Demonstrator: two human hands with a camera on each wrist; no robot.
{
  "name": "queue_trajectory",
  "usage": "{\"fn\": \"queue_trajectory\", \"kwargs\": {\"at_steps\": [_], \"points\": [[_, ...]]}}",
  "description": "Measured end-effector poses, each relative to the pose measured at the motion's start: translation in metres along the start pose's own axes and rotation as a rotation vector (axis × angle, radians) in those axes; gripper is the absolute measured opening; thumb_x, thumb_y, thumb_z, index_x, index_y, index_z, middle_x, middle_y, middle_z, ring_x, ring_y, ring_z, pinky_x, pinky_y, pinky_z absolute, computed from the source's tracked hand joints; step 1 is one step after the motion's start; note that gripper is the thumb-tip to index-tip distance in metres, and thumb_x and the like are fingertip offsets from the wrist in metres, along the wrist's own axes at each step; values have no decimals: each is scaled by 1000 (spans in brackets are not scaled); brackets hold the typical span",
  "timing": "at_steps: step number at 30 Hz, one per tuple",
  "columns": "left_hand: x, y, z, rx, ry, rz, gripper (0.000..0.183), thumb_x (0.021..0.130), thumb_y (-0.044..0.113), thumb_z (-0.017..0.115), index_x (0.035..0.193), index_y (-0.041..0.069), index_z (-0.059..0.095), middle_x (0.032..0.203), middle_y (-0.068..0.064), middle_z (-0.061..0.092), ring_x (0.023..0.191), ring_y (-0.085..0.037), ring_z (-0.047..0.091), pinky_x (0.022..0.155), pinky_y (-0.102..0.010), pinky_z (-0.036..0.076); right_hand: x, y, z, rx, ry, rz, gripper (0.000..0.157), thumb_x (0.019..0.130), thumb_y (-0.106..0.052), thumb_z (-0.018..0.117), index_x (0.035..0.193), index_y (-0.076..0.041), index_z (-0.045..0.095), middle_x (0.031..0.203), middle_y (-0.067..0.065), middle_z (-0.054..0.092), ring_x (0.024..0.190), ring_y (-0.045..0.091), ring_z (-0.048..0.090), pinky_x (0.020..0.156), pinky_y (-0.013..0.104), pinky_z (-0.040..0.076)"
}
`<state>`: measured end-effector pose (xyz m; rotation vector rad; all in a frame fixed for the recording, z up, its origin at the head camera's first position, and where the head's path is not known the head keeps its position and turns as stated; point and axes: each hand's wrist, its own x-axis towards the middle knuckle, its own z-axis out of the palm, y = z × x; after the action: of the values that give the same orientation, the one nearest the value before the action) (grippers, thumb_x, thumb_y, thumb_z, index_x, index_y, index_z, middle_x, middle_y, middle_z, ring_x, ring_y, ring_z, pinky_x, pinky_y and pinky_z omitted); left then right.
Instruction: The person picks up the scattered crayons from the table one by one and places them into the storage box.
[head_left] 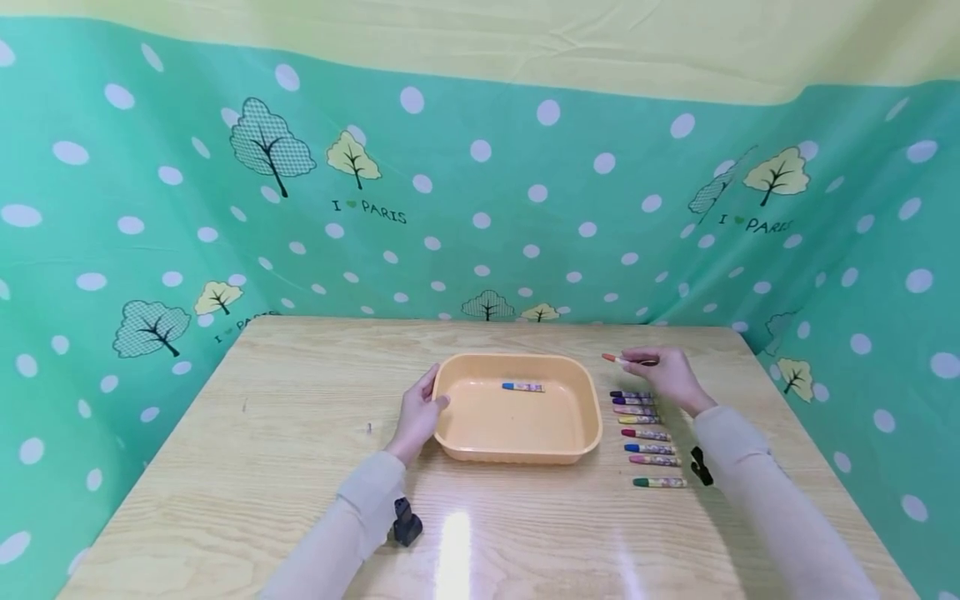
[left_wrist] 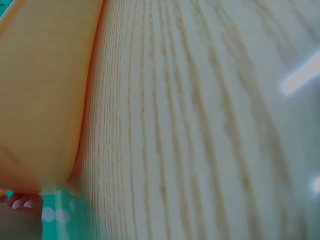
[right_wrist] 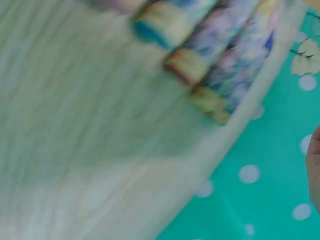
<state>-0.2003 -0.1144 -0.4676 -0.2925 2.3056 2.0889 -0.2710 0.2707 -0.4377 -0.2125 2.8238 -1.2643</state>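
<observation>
A peach-coloured plastic tray [head_left: 517, 457] rests on the table, one blue crayon [head_left: 523, 387] lying inside it. My left hand [head_left: 415, 419] grips the tray's left rim, thumb over the edge and fingers along the outer side. In the left wrist view the tray's wall [left_wrist: 47, 95] fills the left, with my fingertips [left_wrist: 22, 201] at its lower end. My right hand [head_left: 669, 379] pinches an orange-red crayon [head_left: 612, 357] above the table, to the right of the tray. Just below this hand lies a column of several crayons [head_left: 651, 448] in printed paper wraps.
Black wrist straps [head_left: 407, 523] show at both forearms. Behind the wooden table [head_left: 315, 358] hangs a green dotted curtain [head_left: 510, 192], which also runs down both sides. Several crayon ends [right_wrist: 205, 70] appear close up in the right wrist view.
</observation>
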Motion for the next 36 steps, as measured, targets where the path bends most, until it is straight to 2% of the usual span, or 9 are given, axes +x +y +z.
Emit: {"fn": "queue_trajectory", "kwargs": {"at_steps": [4,9,15,22,29,36], "points": [[0,1,-1,2,4,4,63,86,-6,48,143,8,29,145,-20,32,131,-32,36,106,-38,38,-3,-22,3,25,-14,-9,39,85,-28,63,117,-5,62,117,16,63,101,27,62,82,35,56],[1,3,-1,2,10,29,63,85,-6,49,143,7,29,145,-19,32,132,-32,35,107,-37,37,-5,-47,16,94,-48,-31,40,83,-28,66,116,-6,63,116,14,64,101,25,62,79,26,57],[1,3,-1,-4,6,17,63,85,-6,49,143,9,30,145,-19,33,131,-31,36,106,-37,38,-2,-68,40,128,-81,-61,33,82,-22,67,111,-6,66,113,14,65,99,24,62,79,28,57],[1,3,-1,-15,10,21,63,85,-6,49,143,8,30,145,-19,33,132,-30,35,106,-37,38,5,-78,73,170,-138,-61,28,80,-18,70,106,-10,69,110,12,66,94,20,63,77,27,57],[0,2,0,-20,5,19,62,85,-6,49,143,7,29,146,-18,32,132,-30,34,107,-38,37,10,-83,92,165,-145,-78,25,78,-14,70,103,-10,70,106,11,68,88,18,63,76,35,58],[-1,2,-1,-24,1,18,62,85,-7,49,143,6,30,145,-19,32,132,-31,35,106,-38,37,14,-89,108,176,-187,-50,28,78,-12,70,106,-9,69,105,7,68,88,16,61,73,26,56]]}}
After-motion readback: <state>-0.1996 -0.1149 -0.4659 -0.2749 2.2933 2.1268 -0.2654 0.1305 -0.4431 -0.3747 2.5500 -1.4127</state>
